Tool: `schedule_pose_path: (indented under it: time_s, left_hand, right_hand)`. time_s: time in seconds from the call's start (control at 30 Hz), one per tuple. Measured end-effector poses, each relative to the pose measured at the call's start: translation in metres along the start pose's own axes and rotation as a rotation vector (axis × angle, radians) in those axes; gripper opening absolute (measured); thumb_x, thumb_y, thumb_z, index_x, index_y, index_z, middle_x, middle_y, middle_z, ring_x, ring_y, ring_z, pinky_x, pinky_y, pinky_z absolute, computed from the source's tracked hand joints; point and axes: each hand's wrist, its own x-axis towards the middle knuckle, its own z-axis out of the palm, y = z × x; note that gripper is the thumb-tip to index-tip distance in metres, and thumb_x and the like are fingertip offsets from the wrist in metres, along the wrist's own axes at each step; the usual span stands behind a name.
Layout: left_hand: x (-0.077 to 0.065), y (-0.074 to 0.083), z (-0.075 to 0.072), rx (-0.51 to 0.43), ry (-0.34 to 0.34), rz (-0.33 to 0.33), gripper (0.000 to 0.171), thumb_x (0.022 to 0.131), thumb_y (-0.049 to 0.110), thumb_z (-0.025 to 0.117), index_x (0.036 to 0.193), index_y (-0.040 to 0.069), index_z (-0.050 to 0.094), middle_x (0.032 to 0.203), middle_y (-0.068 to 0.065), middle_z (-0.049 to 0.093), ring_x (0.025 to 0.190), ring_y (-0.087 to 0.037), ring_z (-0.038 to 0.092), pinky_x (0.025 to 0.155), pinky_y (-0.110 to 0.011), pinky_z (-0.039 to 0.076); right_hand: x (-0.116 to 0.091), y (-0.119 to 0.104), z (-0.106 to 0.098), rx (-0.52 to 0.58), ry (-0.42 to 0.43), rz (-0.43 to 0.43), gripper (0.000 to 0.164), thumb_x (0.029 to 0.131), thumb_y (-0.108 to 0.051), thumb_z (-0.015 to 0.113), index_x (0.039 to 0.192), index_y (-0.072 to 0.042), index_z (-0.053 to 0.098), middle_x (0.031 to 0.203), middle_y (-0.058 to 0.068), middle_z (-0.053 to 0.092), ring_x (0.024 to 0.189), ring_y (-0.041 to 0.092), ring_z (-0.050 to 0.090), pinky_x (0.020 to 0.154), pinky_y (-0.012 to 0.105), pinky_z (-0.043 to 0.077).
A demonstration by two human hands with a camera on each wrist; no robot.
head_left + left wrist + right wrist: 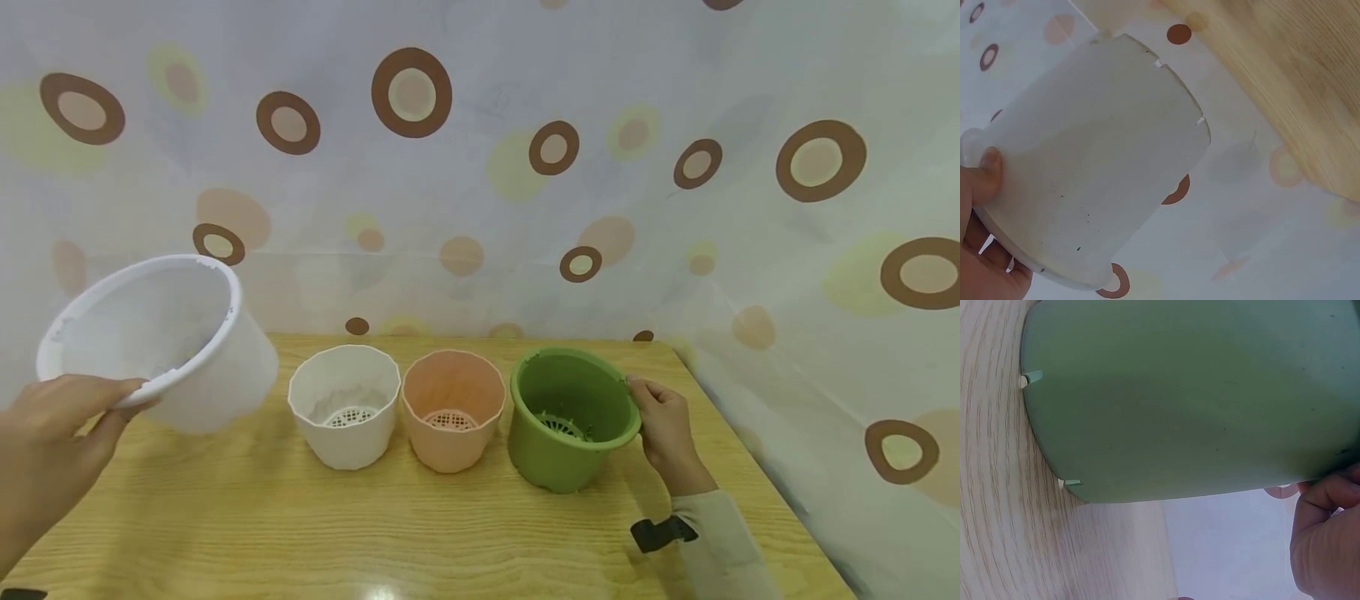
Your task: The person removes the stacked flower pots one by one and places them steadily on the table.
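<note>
My left hand pinches the rim of a large white plastic flower pot, holding it tilted in the air above the left of the table. In the left wrist view the thumb lies on the outer wall of this white pot, with the fingers under its rim. At the right, my right hand grips the rim of a green flower pot. The right wrist view shows the base of the green pot close to the wood; whether it touches all round, I cannot tell.
Between the held pots, a small white pot and a peach pot stand side by side on the wooden table. Both have perforated bottoms. Behind the table and along its right edge hangs a sheet patterned with circles.
</note>
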Motion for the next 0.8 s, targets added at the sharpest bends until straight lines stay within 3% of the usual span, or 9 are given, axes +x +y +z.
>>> schedule_pose_path:
  time_s: [0.17,0.33,0.47,0.57,0.63,0.8]
  left_hand:
    - [-0.006,0.003,-0.001,0.044,-0.032,-0.043,0.065,0.093,0.054,0.051,0.076,-0.006,0.073,0.096,0.026,0.057,0.099,0.025,0.047,0.082,0.001,0.034]
    - [-0.014,0.003,0.001,0.106,-0.054,-0.066,0.067,0.092,0.058,0.048,0.077,-0.002,0.074,0.089,0.024,0.061,0.095,0.027,0.044,0.078,0.000,0.035]
    - [-0.021,0.004,0.005,0.185,-0.070,-0.028,0.068,0.094,0.060,0.042,0.074,0.003,0.073,0.069,0.005,0.069,0.075,0.012,0.054,0.066,-0.013,0.039]
    - [-0.025,0.006,0.007,0.218,-0.084,-0.009,0.068,0.096,0.059,0.038,0.072,0.006,0.072,0.065,-0.006,0.067,0.065,-0.004,0.056,0.060,-0.024,0.040]
    - [-0.027,0.008,0.007,0.226,-0.101,-0.013,0.068,0.096,0.060,0.037,0.072,0.007,0.072,0.065,-0.007,0.066,0.065,-0.002,0.056,0.058,-0.024,0.041]
    - [-0.031,0.010,0.007,0.257,-0.167,-0.005,0.071,0.097,0.059,0.033,0.074,0.006,0.073,0.066,-0.006,0.068,0.061,-0.013,0.060,0.052,-0.026,0.045]
  right_hand:
    - [0.000,0.000,0.001,-0.001,0.008,0.004,0.032,0.097,-0.028,0.056,0.108,0.002,0.062,0.076,-0.002,0.067,0.063,0.006,0.065,0.059,0.018,0.054]
    - [0.001,0.000,0.001,0.003,0.011,0.003,0.030,0.097,-0.028,0.056,0.105,0.001,0.062,0.076,-0.002,0.067,0.064,0.007,0.065,0.060,0.018,0.054]
    - [0.002,0.000,0.000,0.001,0.004,0.010,0.034,0.098,-0.028,0.055,0.111,0.004,0.059,0.077,-0.002,0.067,0.066,0.007,0.066,0.061,0.018,0.054]
    - [0.002,0.001,0.000,0.002,-0.004,0.015,0.037,0.098,-0.028,0.054,0.115,0.005,0.056,0.079,-0.002,0.067,0.067,0.006,0.066,0.062,0.018,0.055]
    - [0.002,0.001,0.000,0.000,0.000,0.015,0.037,0.098,-0.027,0.054,0.116,0.005,0.056,0.079,-0.003,0.067,0.068,0.006,0.066,0.062,0.018,0.055]
    - [0.002,0.000,0.000,0.001,0.007,0.012,0.033,0.098,-0.028,0.055,0.110,0.002,0.059,0.078,-0.003,0.067,0.067,0.006,0.066,0.062,0.018,0.055]
